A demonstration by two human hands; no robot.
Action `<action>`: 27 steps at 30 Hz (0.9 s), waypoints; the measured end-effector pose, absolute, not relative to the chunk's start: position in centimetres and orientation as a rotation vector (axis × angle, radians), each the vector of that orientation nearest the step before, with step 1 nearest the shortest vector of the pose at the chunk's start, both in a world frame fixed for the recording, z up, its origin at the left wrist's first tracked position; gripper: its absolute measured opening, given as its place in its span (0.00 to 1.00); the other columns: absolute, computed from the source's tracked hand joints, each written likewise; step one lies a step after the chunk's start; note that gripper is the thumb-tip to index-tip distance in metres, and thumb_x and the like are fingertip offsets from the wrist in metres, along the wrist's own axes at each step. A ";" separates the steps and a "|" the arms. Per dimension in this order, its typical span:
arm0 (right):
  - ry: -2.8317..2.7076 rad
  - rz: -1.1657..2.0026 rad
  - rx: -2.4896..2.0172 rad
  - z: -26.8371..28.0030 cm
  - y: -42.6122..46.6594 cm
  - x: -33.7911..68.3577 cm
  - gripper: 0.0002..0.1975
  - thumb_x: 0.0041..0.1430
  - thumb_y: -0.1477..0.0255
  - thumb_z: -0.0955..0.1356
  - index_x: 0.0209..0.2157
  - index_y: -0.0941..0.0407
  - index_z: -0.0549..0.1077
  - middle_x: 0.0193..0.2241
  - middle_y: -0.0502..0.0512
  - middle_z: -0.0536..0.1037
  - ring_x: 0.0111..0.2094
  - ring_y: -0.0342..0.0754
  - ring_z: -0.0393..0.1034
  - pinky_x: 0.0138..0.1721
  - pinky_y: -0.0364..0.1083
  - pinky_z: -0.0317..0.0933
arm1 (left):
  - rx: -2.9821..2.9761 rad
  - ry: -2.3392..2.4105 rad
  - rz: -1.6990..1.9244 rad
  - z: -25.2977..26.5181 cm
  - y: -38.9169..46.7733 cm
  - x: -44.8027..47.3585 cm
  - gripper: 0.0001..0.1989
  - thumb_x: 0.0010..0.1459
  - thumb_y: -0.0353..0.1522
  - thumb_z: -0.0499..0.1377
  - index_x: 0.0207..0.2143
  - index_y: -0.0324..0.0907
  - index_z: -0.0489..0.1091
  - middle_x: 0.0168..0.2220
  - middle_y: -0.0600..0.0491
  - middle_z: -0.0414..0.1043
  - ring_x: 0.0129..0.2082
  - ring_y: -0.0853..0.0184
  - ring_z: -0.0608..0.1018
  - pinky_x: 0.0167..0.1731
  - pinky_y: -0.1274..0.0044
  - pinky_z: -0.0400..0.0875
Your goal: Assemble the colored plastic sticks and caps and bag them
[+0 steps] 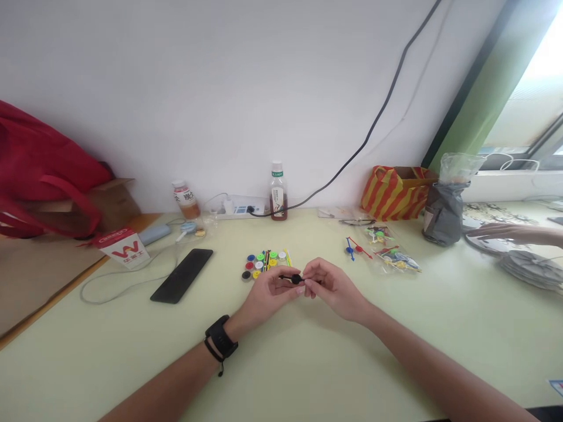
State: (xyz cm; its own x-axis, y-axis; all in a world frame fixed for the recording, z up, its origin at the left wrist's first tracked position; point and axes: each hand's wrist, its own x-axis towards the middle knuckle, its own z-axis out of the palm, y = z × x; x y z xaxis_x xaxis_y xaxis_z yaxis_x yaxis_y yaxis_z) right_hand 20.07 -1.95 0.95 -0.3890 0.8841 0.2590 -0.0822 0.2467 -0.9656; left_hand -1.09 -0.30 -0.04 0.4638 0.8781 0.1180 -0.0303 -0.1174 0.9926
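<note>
Over the middle of the table, my left hand [266, 293] and my right hand [334, 290] meet at a small black arrow spinner [297, 279] with a round centre. The fingers of both hands are closed on it, and part of it is hidden by them. Just behind my left hand lie several round coloured discs [250, 258] with thin coloured arrows [266, 259] among them. To the right of my hands, a blue arrow spinner [349, 250] and a red arrow spinner [359, 250] lie side by side, near clear bags [402, 262] of coloured pieces.
A black phone-like slab [182, 275], a white cable [105, 302] and a red-white box [125, 249] lie left. Bottles [278, 196] and a power strip [241, 205] stand by the wall. At right are a striped bag [391, 190], another person's hand [505, 233] and stacked grey discs [534, 266].
</note>
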 end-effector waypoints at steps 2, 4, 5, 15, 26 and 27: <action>-1.632 1.278 -0.793 0.6 -2.0 19.9 0.07 0.68 0.65 0.69 0.42 0.53 0.68 0.33 0.50 0.74 0.33 0.44 0.71 0.37 0.47 0.65 | 1.537 0.754 0.932 0.2 -0.5 -1.0 0.16 0.60 0.36 0.69 0.49 0.40 0.76 0.47 0.44 0.80 0.46 0.58 0.83 0.51 0.65 0.79; -1.690 1.221 -0.823 0.5 -2.1 19.9 0.06 0.68 0.66 0.68 0.41 0.52 0.67 0.33 0.49 0.74 0.32 0.44 0.70 0.38 0.47 0.65 | 1.608 0.766 0.950 0.3 -0.6 -0.9 0.14 0.62 0.37 0.67 0.48 0.40 0.78 0.47 0.44 0.80 0.47 0.58 0.83 0.51 0.66 0.79; -1.712 1.191 -0.838 0.5 -2.1 19.9 0.06 0.68 0.66 0.68 0.41 0.52 0.67 0.33 0.49 0.73 0.32 0.44 0.69 0.38 0.47 0.64 | 1.642 0.783 0.964 0.4 -0.6 -0.9 0.14 0.62 0.37 0.67 0.48 0.40 0.78 0.47 0.44 0.81 0.47 0.58 0.82 0.51 0.66 0.79; -1.734 1.124 -0.951 1.2 -1.5 21.0 0.10 0.65 0.63 0.69 0.43 0.52 0.67 0.28 0.46 0.67 0.29 0.44 0.61 0.32 0.45 0.57 | 1.919 0.793 1.134 -0.4 0.2 -1.7 0.09 0.58 0.32 0.69 0.43 0.45 0.82 0.43 0.48 0.83 0.47 0.58 0.83 0.52 0.65 0.76; -1.689 1.170 -0.924 1.6 -1.7 20.9 0.14 0.65 0.59 0.70 0.45 0.52 0.69 0.29 0.46 0.66 0.30 0.44 0.61 0.34 0.45 0.58 | 1.903 0.789 1.022 0.5 -0.5 -1.4 0.05 0.60 0.33 0.68 0.39 0.44 0.82 0.41 0.48 0.83 0.44 0.59 0.83 0.49 0.67 0.77; -1.675 1.170 -0.923 1.5 -1.7 20.9 0.15 0.65 0.58 0.70 0.45 0.52 0.69 0.29 0.47 0.66 0.31 0.45 0.61 0.34 0.45 0.59 | 1.856 0.779 1.020 0.5 -0.7 -1.3 0.06 0.59 0.34 0.69 0.40 0.44 0.81 0.43 0.47 0.83 0.45 0.59 0.83 0.50 0.67 0.78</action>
